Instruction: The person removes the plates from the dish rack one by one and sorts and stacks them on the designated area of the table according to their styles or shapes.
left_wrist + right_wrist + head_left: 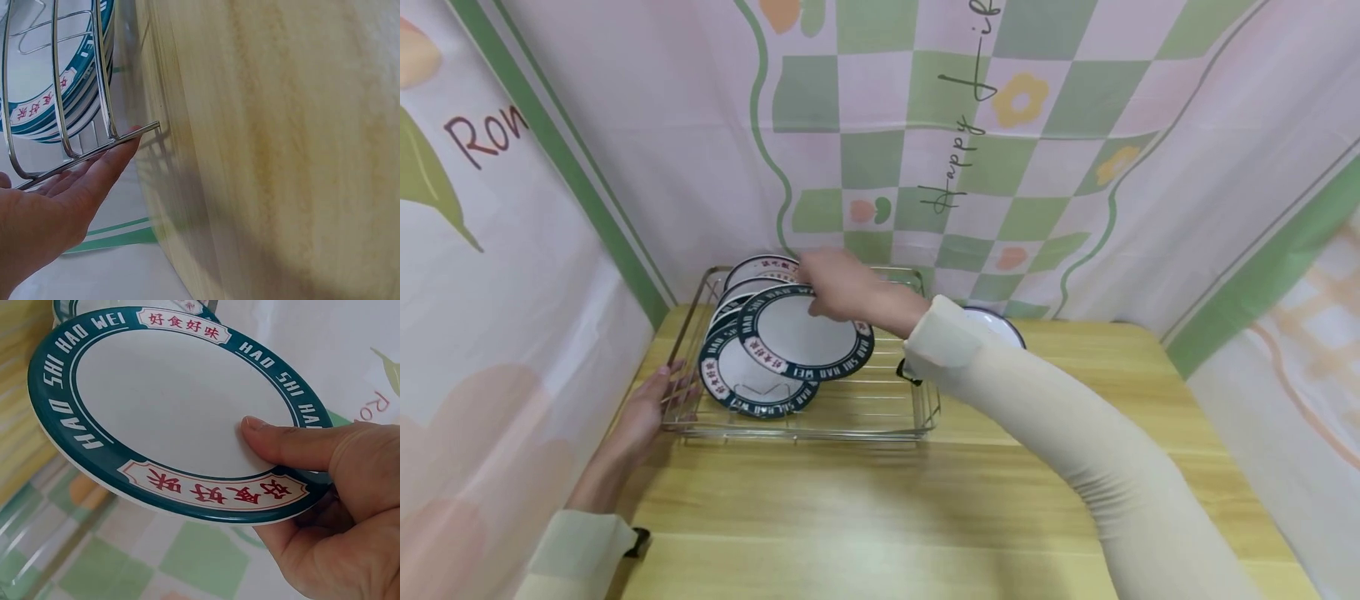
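My right hand (842, 283) pinches the rim of a white plate (801, 333) with a dark green lettered border, thumb on its upper face. In the right wrist view this plate (187, 406) is tilted, and the fingers are partly hidden under it. Several similar plates (722, 358) lean in a stack at the left of a wire dish rack (865, 433), behind and below the held plate. My left hand (643, 408) holds the rack's left side. In the left wrist view its fingers (94, 184) lie along the wire rail (81, 156), beside the stack.
A white plate with a dark rim (996, 325) lies right of the rack, partly hidden by my right sleeve (1037, 408). Everything rests on a wooden table (820, 517). Patterned cloth (880, 158) hangs behind and at both sides.
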Motion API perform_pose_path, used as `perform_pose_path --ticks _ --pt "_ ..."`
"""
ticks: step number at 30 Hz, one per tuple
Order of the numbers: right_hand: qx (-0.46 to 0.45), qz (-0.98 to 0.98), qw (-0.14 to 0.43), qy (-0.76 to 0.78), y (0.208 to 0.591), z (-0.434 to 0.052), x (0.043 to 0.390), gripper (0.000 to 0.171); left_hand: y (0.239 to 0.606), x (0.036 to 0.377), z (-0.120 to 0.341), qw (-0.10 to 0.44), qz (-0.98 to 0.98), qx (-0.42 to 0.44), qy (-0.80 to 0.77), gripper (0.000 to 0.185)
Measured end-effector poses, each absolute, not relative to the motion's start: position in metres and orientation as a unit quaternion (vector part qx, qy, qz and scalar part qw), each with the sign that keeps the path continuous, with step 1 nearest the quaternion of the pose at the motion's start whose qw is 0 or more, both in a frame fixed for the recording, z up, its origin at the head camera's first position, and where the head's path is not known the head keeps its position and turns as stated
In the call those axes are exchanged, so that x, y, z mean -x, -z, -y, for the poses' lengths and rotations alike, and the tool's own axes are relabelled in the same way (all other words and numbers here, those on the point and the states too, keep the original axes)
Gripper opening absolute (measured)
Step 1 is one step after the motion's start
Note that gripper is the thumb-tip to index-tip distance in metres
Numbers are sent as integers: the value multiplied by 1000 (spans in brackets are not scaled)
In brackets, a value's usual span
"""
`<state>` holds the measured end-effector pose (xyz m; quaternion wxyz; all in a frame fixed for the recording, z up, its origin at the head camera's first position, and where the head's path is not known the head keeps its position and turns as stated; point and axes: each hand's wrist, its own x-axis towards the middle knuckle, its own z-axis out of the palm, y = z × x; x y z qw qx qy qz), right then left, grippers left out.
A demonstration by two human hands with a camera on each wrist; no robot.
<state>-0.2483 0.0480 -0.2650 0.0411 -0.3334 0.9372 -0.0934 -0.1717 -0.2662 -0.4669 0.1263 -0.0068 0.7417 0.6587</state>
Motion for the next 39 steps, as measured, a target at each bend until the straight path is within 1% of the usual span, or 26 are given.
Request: perform_pose_path --ticks 3,7,14,18,21,24,26,33,37,39 --pt "320 -942 43 94 256 -59 249 12 467 172 266 127 -742 8 -658 68" --pt "311 -945 34 97 246 -74 249 15 467 173 265 127 -742 10 -658 68" --pt "295 -950 24 98 230 -101 251 12 466 172 264 122 -750 16 -650 69" --pt "277 -957 21 88 221 -118 253 21 466 172 264 121 -752 16 -648 69" --pt "271 -959 8 82 216 -132 257 18 467 172 265 123 -750 15 -649 69" --pt "265 -961 -3 82 212 -148 261 12 468 172 265 124 -749 14 -651 69" --pt "260 -962 -7 78 209 -160 262 13 468 172 265 124 -748 14 -652 69" --pt "200 -976 13 84 199 -198 261 32 467 171 265 124 -747 18 -653 69" --pt "185 -978 17 97 198 -220 263 33 467 170 266 125 -744 20 -656 69" --pt "177 -978 22 107 197 -230 264 25 467 169 266 125 -744 18 -657 69"
